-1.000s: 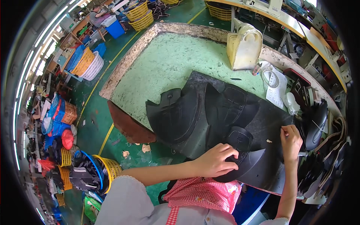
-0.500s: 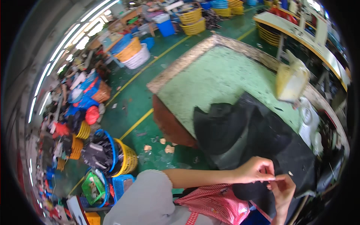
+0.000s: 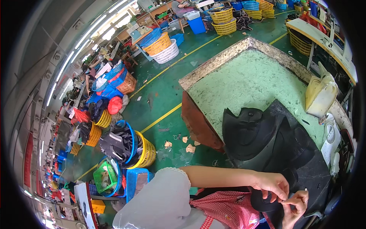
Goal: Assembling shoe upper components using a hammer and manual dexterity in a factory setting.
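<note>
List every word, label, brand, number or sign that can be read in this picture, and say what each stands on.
No text can be read clearly.
Black shaped piece: a small mark near its top edge, too small to read.
White sheet at the right: any print is too small to make out.
Pale strip among the dark pieces at the left: any lettering is too small to tell.

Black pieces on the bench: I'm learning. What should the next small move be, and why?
Perhaps part the left hand and right hand: they meet near the black pieces, so neither seems free to lift one; anything pinched between them is too small to tell.
</note>
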A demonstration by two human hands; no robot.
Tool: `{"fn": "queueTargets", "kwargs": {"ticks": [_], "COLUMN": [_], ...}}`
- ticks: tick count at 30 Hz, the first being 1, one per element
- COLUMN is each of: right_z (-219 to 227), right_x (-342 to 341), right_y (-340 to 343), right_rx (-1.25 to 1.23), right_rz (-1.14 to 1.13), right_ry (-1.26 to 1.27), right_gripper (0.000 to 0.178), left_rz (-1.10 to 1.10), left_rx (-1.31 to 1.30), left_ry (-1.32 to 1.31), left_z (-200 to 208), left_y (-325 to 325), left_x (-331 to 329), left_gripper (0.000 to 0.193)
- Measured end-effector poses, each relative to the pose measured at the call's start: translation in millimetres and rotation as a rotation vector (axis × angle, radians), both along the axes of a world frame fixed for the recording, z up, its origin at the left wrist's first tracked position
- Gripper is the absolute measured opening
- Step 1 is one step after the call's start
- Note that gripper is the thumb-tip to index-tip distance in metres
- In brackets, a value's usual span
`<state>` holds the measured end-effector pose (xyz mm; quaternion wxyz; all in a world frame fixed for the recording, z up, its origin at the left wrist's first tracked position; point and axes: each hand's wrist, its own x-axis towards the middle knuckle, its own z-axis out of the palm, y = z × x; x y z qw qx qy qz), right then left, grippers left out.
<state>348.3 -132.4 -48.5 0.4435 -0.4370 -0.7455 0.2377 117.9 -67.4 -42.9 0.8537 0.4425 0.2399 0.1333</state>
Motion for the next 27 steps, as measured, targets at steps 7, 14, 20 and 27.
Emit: {"fn": "queueTargets", "kwargs": {"ticks": [7, 14, 20, 27], "right_z": [-6.6, -15.6, -34.9, -15.2], "right_x": [-6.8, -21.9, -31.9, -36.8], "right_y": [4.7, -10.7, -8.3, -14.3], "right_rx": [-0.061, -0.54, -0.639, -0.602], "right_rz": [-0.025, -0.127, -0.196, -0.194], "right_ry": [0.126, 0.472, 0.362, 0.74], "right_gripper": [0.017, 0.006, 0.009, 0.017], "left_rz": [0.22, 0.642, 0.417, 0.378], "left_rx": [0.045, 1.121, 1.506, 0.847], "left_ry": [-0.082, 0.295, 0.836, 0.364], "left_z": [-3.6, -25.5, -30.6, -14.0], "left_y": [-5.7, 21.1, 29.1, 14.5], "left_x": [9.6, 22.8, 43.0, -2.9], "left_gripper": [0.023, 0.04, 0.029, 0.024]}}
